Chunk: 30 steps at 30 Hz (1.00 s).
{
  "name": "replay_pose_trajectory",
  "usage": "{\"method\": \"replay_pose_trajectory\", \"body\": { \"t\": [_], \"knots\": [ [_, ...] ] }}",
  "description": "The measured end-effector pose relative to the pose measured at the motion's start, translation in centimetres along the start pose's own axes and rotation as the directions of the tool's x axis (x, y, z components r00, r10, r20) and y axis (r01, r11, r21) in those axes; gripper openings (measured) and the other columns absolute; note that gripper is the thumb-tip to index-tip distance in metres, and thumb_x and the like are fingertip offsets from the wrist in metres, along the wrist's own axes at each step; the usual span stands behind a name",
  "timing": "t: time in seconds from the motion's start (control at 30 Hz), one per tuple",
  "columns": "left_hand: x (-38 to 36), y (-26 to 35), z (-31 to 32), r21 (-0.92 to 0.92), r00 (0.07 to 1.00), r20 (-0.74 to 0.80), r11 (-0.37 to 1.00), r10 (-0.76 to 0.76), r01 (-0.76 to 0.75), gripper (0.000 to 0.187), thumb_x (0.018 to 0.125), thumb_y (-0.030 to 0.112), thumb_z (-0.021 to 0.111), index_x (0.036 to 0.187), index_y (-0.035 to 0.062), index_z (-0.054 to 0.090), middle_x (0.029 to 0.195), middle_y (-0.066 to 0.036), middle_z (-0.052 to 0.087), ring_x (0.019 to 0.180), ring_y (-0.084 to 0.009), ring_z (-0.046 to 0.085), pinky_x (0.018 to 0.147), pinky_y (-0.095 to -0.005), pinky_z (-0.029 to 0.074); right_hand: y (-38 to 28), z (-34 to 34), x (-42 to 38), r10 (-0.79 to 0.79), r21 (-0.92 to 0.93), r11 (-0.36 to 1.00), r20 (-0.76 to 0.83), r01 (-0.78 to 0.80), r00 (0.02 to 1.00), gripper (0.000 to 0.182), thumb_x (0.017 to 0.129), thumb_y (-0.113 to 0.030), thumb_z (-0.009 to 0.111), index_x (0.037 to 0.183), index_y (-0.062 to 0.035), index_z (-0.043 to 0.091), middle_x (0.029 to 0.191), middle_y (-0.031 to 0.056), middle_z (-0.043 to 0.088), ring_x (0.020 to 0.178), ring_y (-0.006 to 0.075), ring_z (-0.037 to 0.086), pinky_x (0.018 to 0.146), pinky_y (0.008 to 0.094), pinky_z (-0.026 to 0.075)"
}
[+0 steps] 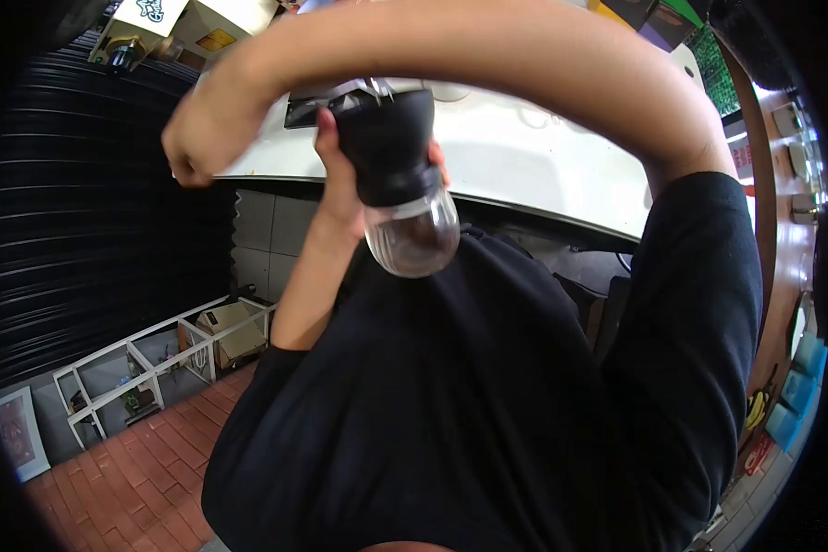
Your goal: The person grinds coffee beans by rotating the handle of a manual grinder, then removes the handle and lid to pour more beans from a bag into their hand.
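A hand grinder with a black upper body point(386, 143) and a clear glass jar point(414, 237) below is held slightly tilted, in front of the chest. My left hand point(342, 189) is wrapped round its black part, with the thumb on the near left side and fingertips showing at the right. Shiny metal shows at the grinder's top, partly hidden by my forearm. My right arm crosses above the grinder. My right hand point(210, 138) is curled closed to the left of it, blurred; what its fingers hold is hidden.
A white table point(543, 166) lies beyond the grinder, with a dark flat object point(302, 114) on it. Boxes point(213, 37) stand at the upper left. Black corrugated shutter point(83, 202) is at the left, above a white metal frame point(147, 368). A wooden counter edge runs down the right.
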<state>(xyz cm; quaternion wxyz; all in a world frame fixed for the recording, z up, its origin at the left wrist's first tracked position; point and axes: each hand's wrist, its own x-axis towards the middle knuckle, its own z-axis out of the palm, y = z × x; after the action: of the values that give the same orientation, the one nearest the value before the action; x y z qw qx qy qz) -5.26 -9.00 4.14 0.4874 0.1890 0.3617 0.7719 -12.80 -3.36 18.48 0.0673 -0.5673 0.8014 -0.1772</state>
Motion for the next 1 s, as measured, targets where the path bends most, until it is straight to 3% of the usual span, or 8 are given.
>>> {"method": "replay_pose_trajectory", "body": {
  "t": [0.17, 0.27, 0.37, 0.43, 0.57, 0.83, 0.93, 1.0],
  "knots": [
    [-2.1, -4.5, -1.9, -0.023, 0.992, -0.101, 0.997, -0.072, 0.07, 0.111, 0.07, 0.095, 0.034, 0.116, -0.0044, 0.052, 0.091, -0.019, 0.062, 0.081, -0.0335, 0.065, 0.076, -0.0444, 0.054, -1.5, 6.2, -1.9, 0.085, 0.276, 0.96, -0.134, -0.046, 0.987, 0.017, 0.08, -0.013, 0.045, 0.076, 0.0035, 0.048, 0.065, 0.017, 0.044, 0.068, 0.0302, 0.045, 0.068, 0.0434, 0.039],
    [-2.8, -4.6, -1.0, -0.039, 0.999, -0.045, 0.999, -0.007, 0.005, 0.114, 0.068, 0.096, 0.034, 0.12, -0.0042, 0.05, 0.093, -0.019, 0.063, 0.082, -0.0337, 0.065, 0.078, -0.0439, 0.054, -1.1, 6.9, -0.6, 0.029, 0.208, 0.978, -0.116, -0.005, 0.993, 0.027, 0.086, -0.017, 0.044, 0.082, 0.0059, 0.057, 0.073, 0.023, 0.056, 0.073, 0.0347, 0.053, 0.072, 0.0464, 0.042],
    [-4.3, -4.4, 0.8, 0.171, 0.996, -0.057, 0.984, 0.062, -0.052, 0.116, 0.067, 0.097, 0.034, 0.123, -0.0041, 0.047, 0.094, -0.018, 0.062, 0.082, -0.0315, 0.065, 0.075, -0.0456, 0.054, 5.5, 10.1, 0.0, 0.237, 0.122, 0.963, 0.043, -0.241, 0.97, 0.036, 0.092, -0.025, 0.045, 0.087, 0.0064, 0.062, 0.082, 0.0236, 0.063, 0.074, 0.0358, 0.054, 0.075, 0.0461, 0.044],
    [-4.5, -4.4, -0.1, 0.096, 0.995, -0.073, 0.993, 0.073, -0.065, 0.116, 0.068, 0.096, 0.035, 0.126, -0.0039, 0.045, 0.098, -0.017, 0.061, 0.081, -0.0288, 0.064, 0.071, -0.0472, 0.055, 12.5, 14.9, -1.6, 0.219, 0.213, 0.942, 0.198, -0.26, 0.955, 0.033, 0.092, -0.023, 0.044, 0.08, 0.005, 0.057, 0.071, 0.0155, 0.055, 0.068, 0.0248, 0.049, 0.07, 0.0408, 0.042],
    [-5.3, -4.9, -1.1, -0.289, 0.979, -0.111, 0.937, 0.173, -0.199, 0.115, 0.069, 0.095, 0.036, 0.126, -0.0046, 0.043, 0.102, -0.019, 0.057, 0.078, -0.0278, 0.063, 0.068, -0.0491, 0.055, 7.1, 13.8, -11.5, 0.531, 0.675, 0.62, 0.013, -0.399, 0.847, 0.014, 0.089, -0.012, 0.04, 0.076, -0.0049, 0.04, 0.069, 0.0022, 0.035, 0.065, 0.0129, 0.039, 0.062, 0.0298, 0.037],
    [-4.7, -4.9, -2.1, -0.254, 0.999, 0.046, 0.967, 0.003, 0.009, 0.114, 0.068, 0.095, 0.04, 0.122, -0.006, 0.044, 0.1, -0.018, 0.057, 0.078, -0.0306, 0.063, 0.069, -0.0466, 0.053, 4.5, 16.2, -17.1, 0.667, 0.666, 0.622, -0.176, -0.411, 0.724, 0.012, 0.091, -0.004, 0.035, 0.079, -0.0068, 0.038, 0.072, -0.0002, 0.032, 0.067, 0.0096, 0.035, 0.064, 0.0267, 0.035],
    [-4.8, -4.2, -1.9, -0.296, 0.999, -0.048, 0.955, -0.019, 0.004, 0.114, 0.068, 0.096, 0.037, 0.123, -0.0037, 0.046, 0.098, -0.017, 0.058, 0.079, -0.03, 0.063, 0.071, -0.0461, 0.053, -0.2, 14.0, -19.3, 0.673, 0.649, 0.674, -0.344, -0.352, 0.654, 0.012, 0.093, -0.002, 0.04, 0.081, -0.0046, 0.039, 0.073, 0.0002, 0.032, 0.068, 0.0097, 0.035, 0.064, 0.0264, 0.035],
    [-5.0, -3.7, -1.3, -0.109, 0.991, -0.122, 0.991, 0.062, -0.075, 0.117, 0.068, 0.097, 0.032, 0.122, -0.0047, 0.05, 0.096, -0.02, 0.062, 0.083, -0.0317, 0.066, 0.072, -0.0438, 0.055, -4.9, 10.2, -20.1, 0.64, 0.561, 0.73, -0.359, -0.391, 0.679, 0.009, 0.089, 0.006, 0.044, 0.089, -0.0013, 0.05, 0.08, 0.002, 0.046, 0.074, 0.0101, 0.044, 0.066, 0.0259, 0.039]
  ]
}}
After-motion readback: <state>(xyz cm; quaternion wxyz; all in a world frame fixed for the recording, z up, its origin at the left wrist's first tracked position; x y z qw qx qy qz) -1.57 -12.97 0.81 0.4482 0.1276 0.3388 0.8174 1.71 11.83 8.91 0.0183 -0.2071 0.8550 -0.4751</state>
